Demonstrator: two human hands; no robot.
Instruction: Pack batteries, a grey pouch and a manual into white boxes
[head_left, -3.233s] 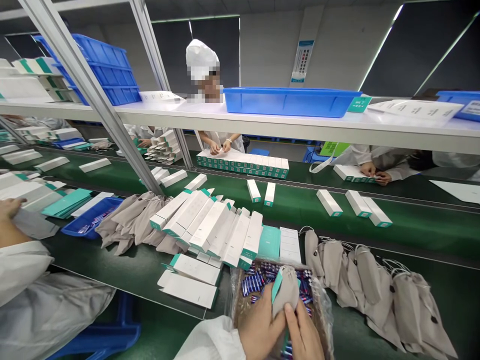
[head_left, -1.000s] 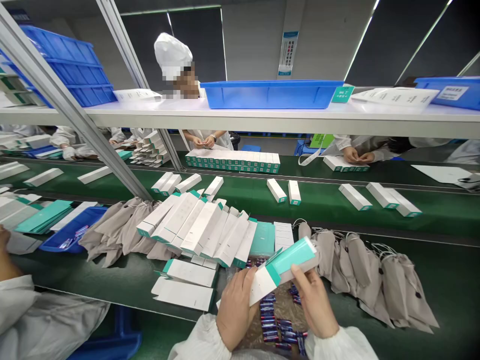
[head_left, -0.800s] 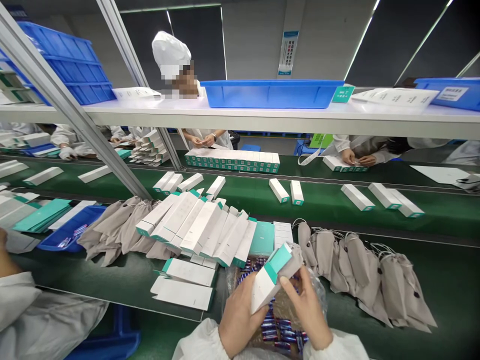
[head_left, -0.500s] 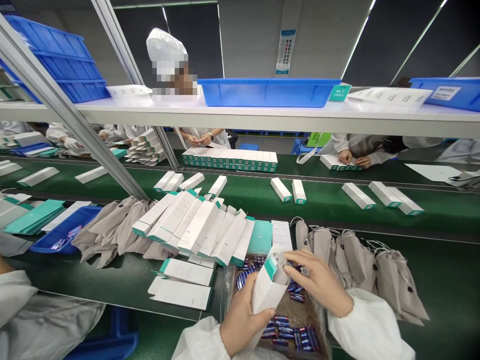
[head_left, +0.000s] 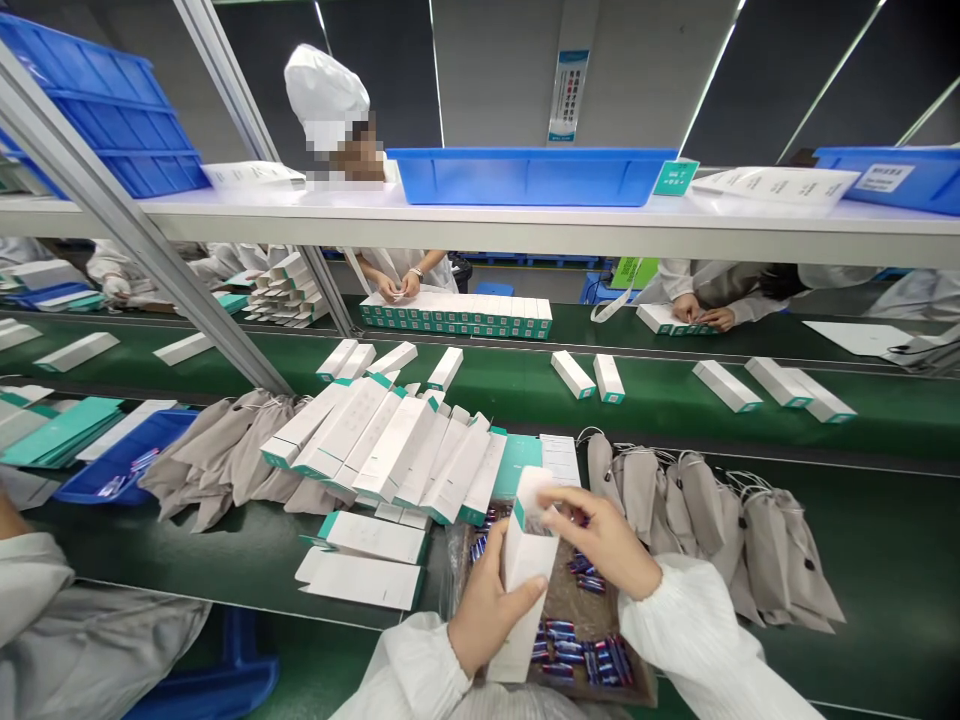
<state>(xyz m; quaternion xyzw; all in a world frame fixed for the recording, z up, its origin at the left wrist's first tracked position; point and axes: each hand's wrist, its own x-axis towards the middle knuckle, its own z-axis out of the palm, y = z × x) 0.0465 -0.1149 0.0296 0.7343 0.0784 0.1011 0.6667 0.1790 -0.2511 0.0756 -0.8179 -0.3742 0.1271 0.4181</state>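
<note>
My left hand (head_left: 489, 608) is wrapped round a white carton (head_left: 523, 580), a tall narrow one with a green edge, held tilted with its open end up. At that open end are the bent fingers of my right hand (head_left: 606, 545); what lies between them is hidden. Below both hands is a plastic-lined box (head_left: 559, 595) with several blue batteries (head_left: 562, 645) in it. A heap of white cartons (head_left: 401, 440) lies to the left, with flattened cartons (head_left: 364, 580) in front. Grey drawstring bags (head_left: 701, 510) lie to the right.
A green conveyor belt (head_left: 510, 372) carries spaced white cartons. Above it runs a white shelf (head_left: 465, 225) with a blue tray (head_left: 525, 178), held by a slanted metal post (head_left: 142, 235). More grey bags (head_left: 240, 460) and a blue tray (head_left: 120, 470) lie left. Co-workers sit across and at left.
The carton has come more upright and a little left, and my right hand has moved left with it. The clear material seen at its opening now shows less. Cartons on the belt have shifted right.
</note>
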